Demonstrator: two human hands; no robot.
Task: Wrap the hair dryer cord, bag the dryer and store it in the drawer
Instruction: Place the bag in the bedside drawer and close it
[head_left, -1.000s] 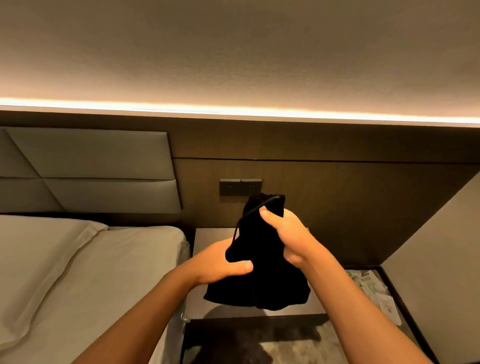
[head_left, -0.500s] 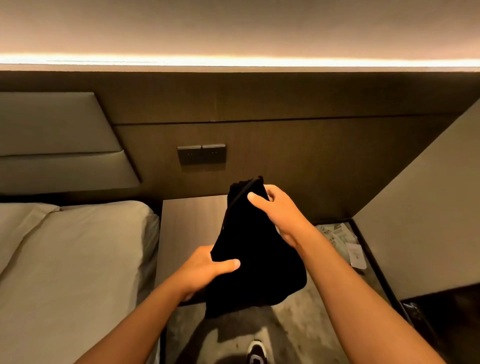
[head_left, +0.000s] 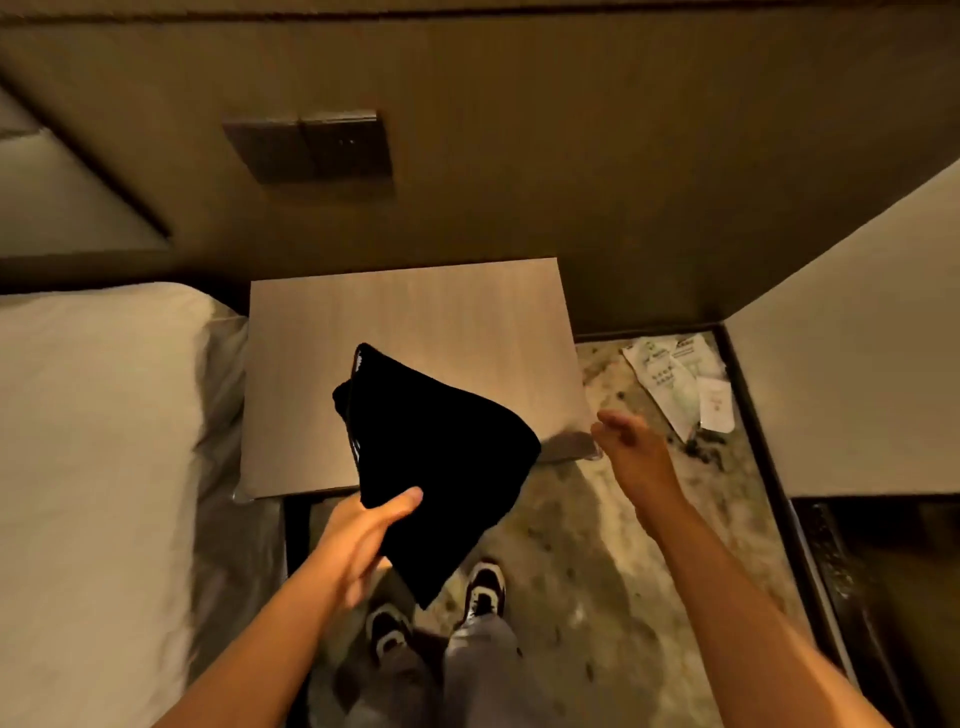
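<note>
A black fabric bag (head_left: 441, 462) hangs in the air above the front edge of the wooden nightstand (head_left: 405, 322). My left hand (head_left: 363, 540) grips the bag from below, thumb on its near side. A thin drawstring runs along the bag's left edge. My right hand (head_left: 631, 452) is off the bag, fingers apart, by the nightstand's front right corner. The hair dryer itself is hidden, and I cannot see a drawer front from this angle.
A bed with white sheets (head_left: 98, 441) lies at the left. Switch plates (head_left: 311, 145) sit on the wood wall panel above the nightstand. Paper packets (head_left: 675, 384) lie on the mottled floor at the right, beside a slanted light panel (head_left: 857, 364). My shoes (head_left: 483, 587) stand below.
My right hand has let go of the bag's top and moved out to the right. My left hand alone holds the bag, and my view has tipped down toward the floor.
</note>
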